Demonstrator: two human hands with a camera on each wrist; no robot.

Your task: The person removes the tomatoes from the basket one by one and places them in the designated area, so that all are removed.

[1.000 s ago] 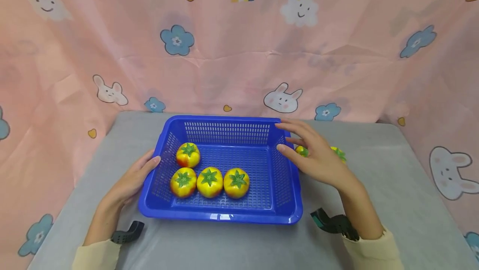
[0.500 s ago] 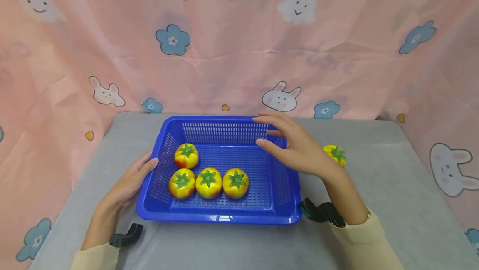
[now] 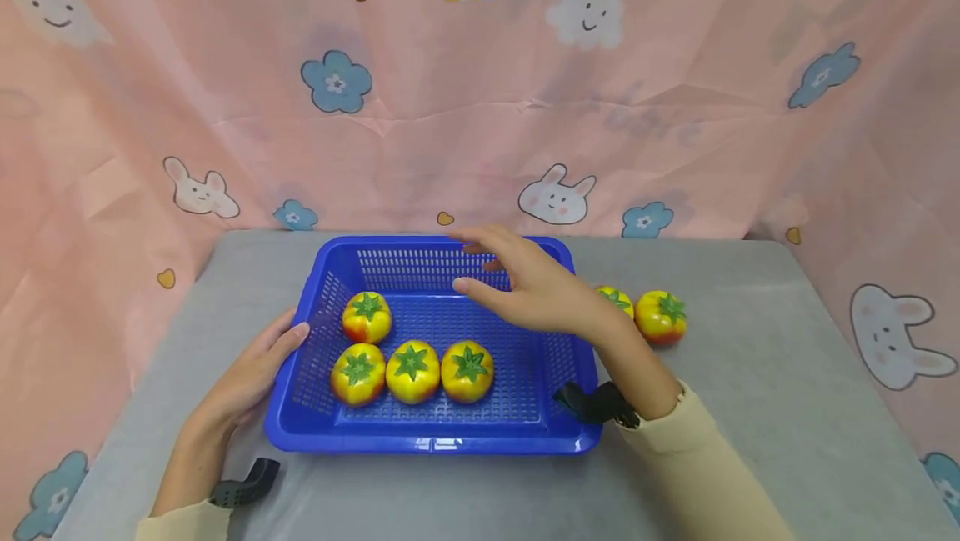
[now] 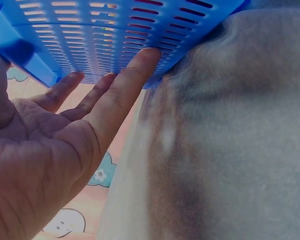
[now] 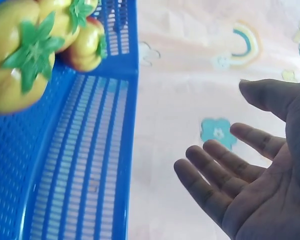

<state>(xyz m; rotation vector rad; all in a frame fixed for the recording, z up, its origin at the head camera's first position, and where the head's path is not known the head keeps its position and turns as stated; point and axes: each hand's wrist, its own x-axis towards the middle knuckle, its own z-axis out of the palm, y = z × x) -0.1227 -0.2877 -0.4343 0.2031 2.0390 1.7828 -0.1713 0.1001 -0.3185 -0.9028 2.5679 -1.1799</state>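
My left hand holds the left side of a blue plastic basket, thumb at the rim. In the left wrist view its fingers reach against the outside of the slotted wall. Above the basket's right half hovers my right hand, fingers spread and nothing in its grasp; the right wrist view shows its bare palm too. Several shiny yellow-red, tomato-like fruits with green star-shaped leaf caps lie inside: a front row ending in one fruit, and another fruit behind at the left.
Right of the basket, two more such fruits sit side by side on the grey table; the nearer-left fruit is partly hidden by my right arm. A pink patterned cloth hangs behind.
My right hand has moved left from the basket's right rim to over its inside. The two fruits at the right now show more fully. The left hand keeps its hold.
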